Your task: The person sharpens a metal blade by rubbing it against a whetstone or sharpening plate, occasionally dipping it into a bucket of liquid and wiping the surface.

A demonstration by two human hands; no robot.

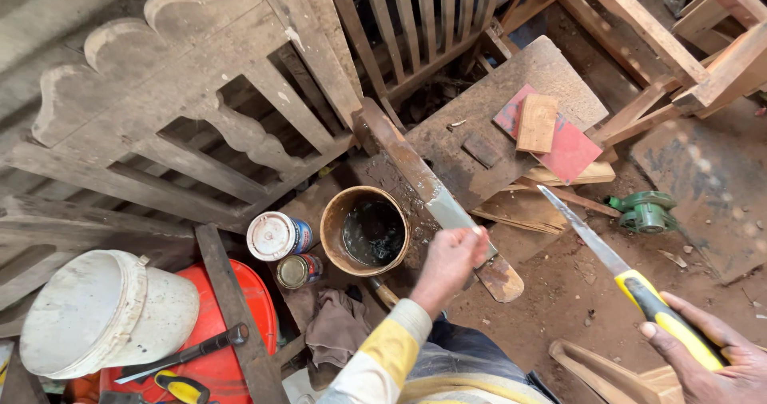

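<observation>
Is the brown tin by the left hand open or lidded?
Open: the brown tin stands upright with no lid, dark liquid visible inside.

The saw (631, 280) is showing a dull grey metal blade and a glossy yellow-and-black plastic handle. The plank (435, 200) is looking like rough, stained wood. The tin (366, 230) is wearing rusty, matt metal, the bucket (104, 312) scuffed white plastic, the rag (335, 328) limp brown cloth.

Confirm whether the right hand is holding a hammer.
No: the right hand grips the yellow-and-black handle of a handsaw, blade pointing away.
</observation>
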